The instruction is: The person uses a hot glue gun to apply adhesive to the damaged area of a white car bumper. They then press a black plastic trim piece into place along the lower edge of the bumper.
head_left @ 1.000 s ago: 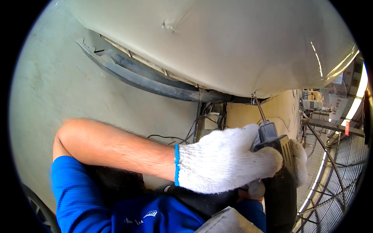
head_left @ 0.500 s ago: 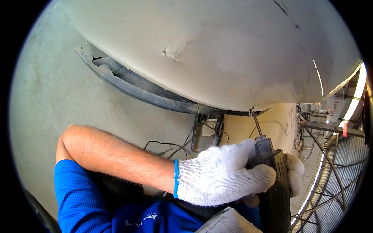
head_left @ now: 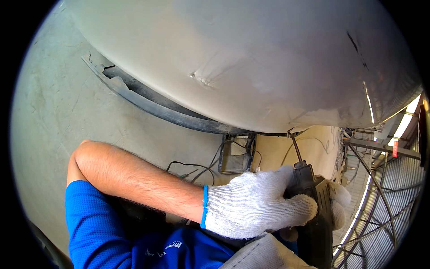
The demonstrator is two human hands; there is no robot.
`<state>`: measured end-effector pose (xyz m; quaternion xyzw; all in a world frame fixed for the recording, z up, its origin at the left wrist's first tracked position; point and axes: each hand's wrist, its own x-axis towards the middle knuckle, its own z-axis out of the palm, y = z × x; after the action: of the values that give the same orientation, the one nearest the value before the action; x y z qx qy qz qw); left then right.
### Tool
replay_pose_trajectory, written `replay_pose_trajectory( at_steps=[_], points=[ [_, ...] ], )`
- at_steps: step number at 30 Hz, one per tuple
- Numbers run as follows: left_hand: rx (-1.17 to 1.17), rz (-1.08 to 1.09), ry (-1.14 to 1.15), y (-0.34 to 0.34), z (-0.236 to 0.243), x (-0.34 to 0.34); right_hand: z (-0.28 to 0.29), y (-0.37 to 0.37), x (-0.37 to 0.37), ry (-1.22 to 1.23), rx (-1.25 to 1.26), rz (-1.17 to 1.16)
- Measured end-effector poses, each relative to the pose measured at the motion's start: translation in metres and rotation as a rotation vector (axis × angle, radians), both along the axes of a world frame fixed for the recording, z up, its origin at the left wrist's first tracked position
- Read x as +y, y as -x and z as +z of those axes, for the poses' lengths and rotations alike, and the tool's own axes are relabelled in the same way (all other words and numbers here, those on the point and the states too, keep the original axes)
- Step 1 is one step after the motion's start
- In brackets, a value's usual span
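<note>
My left hand (head_left: 257,204), in a white knitted glove with a blue cuff, is wrapped round a black hand-held tool (head_left: 317,210) with a slim metal shaft. Its thumb lies across the near side. More white-gloved fingers (head_left: 339,201) curl round the tool's far right side; whose hand they belong to is hard to tell. The shaft's tip meets the lower edge of a large silver-grey car bumper (head_left: 251,62). A dented, cracked spot (head_left: 201,80) marks the bumper. My right hand cannot be made out for certain; the tool's lower end runs out of the frame.
A dark plastic strip (head_left: 156,107), torn at its left end, runs under the bumper. Below it stands a dark open-framed box (head_left: 236,157) with black cables (head_left: 204,168) over the grey floor (head_left: 49,134). Light fabric (head_left: 264,253) fills the lower edge. Metal framing (head_left: 376,179) rises at right.
The view has shifted slightly, so the bumper sits a little lower at right. The grip on the tool and its tip's place at the bumper edge look unchanged.
</note>
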<state>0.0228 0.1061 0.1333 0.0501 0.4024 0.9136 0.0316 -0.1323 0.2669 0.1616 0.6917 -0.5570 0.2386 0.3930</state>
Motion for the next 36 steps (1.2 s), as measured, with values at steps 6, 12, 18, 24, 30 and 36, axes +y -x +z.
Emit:
replay_pose_trajectory(
  at_steps=[6,12,18,24,30,36],
  points=[
    [-0.028,-0.023,-0.028,0.003,0.009,0.003,0.0,0.003,0.002,-0.008,0.003,0.004],
    [0.0,-0.002,-0.1,-0.001,0.002,0.004,-0.002,0.002,0.003,0.001,0.015,0.013],
    [0.001,-0.016,-0.09,0.001,0.006,0.005,0.0,0.003,0.004,-0.01,0.019,0.025],
    [0.001,-0.004,-0.053,-0.007,0.0,-0.003,-0.001,0.001,0.001,-0.018,0.052,0.036],
    [0.007,0.013,-0.1,-0.009,-0.003,0.003,-0.002,0.01,0.008,-0.002,0.101,0.073],
    [-0.049,0.019,0.104,-0.016,0.011,-0.019,-0.004,-0.007,-0.002,0.041,-0.026,-0.014]
  ],
)
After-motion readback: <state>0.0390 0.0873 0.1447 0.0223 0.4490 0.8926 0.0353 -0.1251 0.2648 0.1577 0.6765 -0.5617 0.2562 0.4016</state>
